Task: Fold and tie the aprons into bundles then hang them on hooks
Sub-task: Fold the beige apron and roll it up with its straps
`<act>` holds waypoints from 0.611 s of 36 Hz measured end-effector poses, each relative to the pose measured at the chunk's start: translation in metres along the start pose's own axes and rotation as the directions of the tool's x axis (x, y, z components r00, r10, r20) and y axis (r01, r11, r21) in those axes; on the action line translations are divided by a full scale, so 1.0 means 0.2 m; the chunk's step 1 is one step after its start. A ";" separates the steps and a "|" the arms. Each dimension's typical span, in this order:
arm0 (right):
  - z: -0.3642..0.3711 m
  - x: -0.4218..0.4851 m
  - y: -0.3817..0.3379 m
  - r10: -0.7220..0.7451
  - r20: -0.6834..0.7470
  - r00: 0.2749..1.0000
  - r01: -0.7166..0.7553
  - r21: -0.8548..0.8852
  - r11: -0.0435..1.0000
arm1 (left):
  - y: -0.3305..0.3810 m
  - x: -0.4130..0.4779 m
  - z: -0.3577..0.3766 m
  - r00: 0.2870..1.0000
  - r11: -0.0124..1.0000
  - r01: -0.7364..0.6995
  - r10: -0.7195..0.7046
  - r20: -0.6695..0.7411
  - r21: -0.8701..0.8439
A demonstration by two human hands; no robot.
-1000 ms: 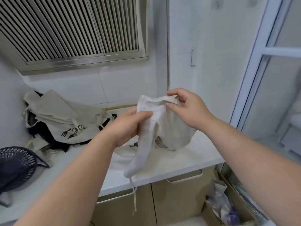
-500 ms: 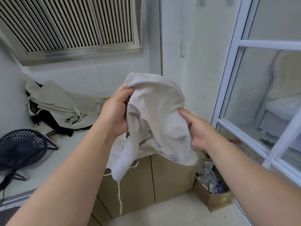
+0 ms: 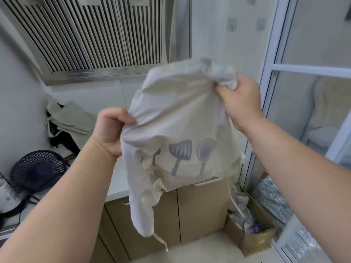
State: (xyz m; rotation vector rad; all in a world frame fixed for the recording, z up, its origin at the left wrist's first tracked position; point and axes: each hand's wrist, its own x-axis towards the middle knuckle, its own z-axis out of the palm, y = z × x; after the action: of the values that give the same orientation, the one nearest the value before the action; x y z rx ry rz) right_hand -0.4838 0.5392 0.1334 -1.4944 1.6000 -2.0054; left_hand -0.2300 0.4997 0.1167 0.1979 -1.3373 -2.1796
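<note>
The fingertips of the left hand (image 3: 110,131) and right hand (image 3: 241,99) are buried in folds of the apron (image 3: 180,114). Part of the pile (image 3: 70,120) is hidden behind the left hand. The hooks (image 3: 232,25) are blurred, and what is kept in the box (image 3: 252,242) cannot be made out.

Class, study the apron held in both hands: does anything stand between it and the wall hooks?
Nothing visible does: the apron is held up below the two hooks, with only bare wall between.
</note>
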 end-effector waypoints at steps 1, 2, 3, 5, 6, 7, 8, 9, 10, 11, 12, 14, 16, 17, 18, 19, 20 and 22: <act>0.01 -0.01 -0.02 -0.059 -0.041 0.997 0.060 0.016 0.998 | 0.01 -0.01 0.00 0.998 0.998 -0.037 0.039 0.048 -0.041; 0.02 -0.03 -0.04 -0.090 -0.069 0.994 0.092 0.021 0.996 | 0.02 -0.01 0.01 0.995 0.995 -0.059 0.065 0.081 -0.080; 0.03 -0.04 -0.05 -0.089 -0.076 0.993 0.091 0.017 0.996 | 0.02 -0.02 0.03 0.995 0.992 -0.080 0.086 0.059 -0.096; 0.04 -0.04 -0.03 -0.026 -0.038 0.999 0.024 -0.067 0.997 | 0.02 -0.01 0.04 0.956 0.986 -0.146 0.161 -0.244 0.076; 0.04 -0.04 0.00 0.041 0.024 0.999 -0.037 -0.155 0.987 | 0.01 0.00 0.04 0.870 0.967 -0.125 0.215 -0.444 0.224; 0.03 -0.04 0.02 0.126 0.104 0.987 -0.095 -0.263 0.960 | -0.01 0.00 0.01 0.762 0.929 -0.044 0.269 -0.589 0.366; 0.02 -0.04 0.05 0.207 0.188 0.960 -0.127 -0.368 0.921 | -0.03 0.00 -0.03 0.680 0.869 0.088 0.304 -0.667 0.486; 0.01 -0.06 0.08 0.266 0.261 0.928 -0.125 -0.453 0.882 | -0.06 0.00 -0.07 0.632 0.769 0.263 0.319 -0.706 0.582; 0.00 -0.09 0.11 0.312 0.315 0.896 -0.111 -0.521 0.846 | -0.08 -0.02 -0.11 0.611 0.634 0.433 0.316 -0.726 0.641; 0.00 -0.11 0.13 0.355 0.351 0.866 -0.105 -0.567 0.817 | -0.11 -0.04 -0.14 0.613 0.473 0.572 0.295 -0.733 0.670; 0.00 -0.14 0.15 0.405 0.374 0.834 -0.123 -0.590 0.798 | -0.13 -0.06 -0.15 0.623 0.312 0.671 0.253 -0.740 0.672; 0.02 -0.19 0.20 0.512 0.413 0.754 -0.205 -0.592 0.780 | -0.19 -0.08 -0.15 0.641 0.027 0.756 0.171 -0.749 0.653; 0.04 -0.22 0.25 0.554 0.444 0.704 -0.231 -0.595 0.770 | -0.23 -0.09 -0.16 0.640 -0.109 0.767 0.056 -0.767 0.632; 0.04 -0.24 0.27 0.555 0.452 0.698 -0.215 -0.607 0.765 | -0.25 -0.10 -0.16 0.622 -0.117 0.775 -0.030 -0.783 0.620; 0.05 -0.26 0.29 0.557 0.457 0.693 -0.199 -0.621 0.758 | -0.27 -0.12 -0.17 0.597 -0.095 0.788 -0.128 -0.792 0.609; 0.05 -0.27 0.31 0.554 0.453 0.699 -0.178 -0.640 0.748 | -0.28 -0.13 -0.18 0.587 -0.055 0.793 -0.197 -0.785 0.606; 0.06 -0.29 0.33 0.530 0.432 0.730 -0.147 -0.658 0.739 | -0.30 -0.15 -0.19 0.602 0.024 0.791 -0.210 -0.770 0.611; 0.08 -0.31 0.39 0.376 0.320 0.870 -0.098 -0.634 0.767 | -0.33 -0.16 -0.20 0.682 0.338 0.682 0.024 -0.731 0.648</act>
State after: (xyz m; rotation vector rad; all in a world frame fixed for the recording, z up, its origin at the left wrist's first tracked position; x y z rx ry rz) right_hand -0.4755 0.5379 0.0332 -1.6419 2.1823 -0.9434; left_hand -0.2135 0.5082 0.0349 1.6772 -1.9881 -1.0900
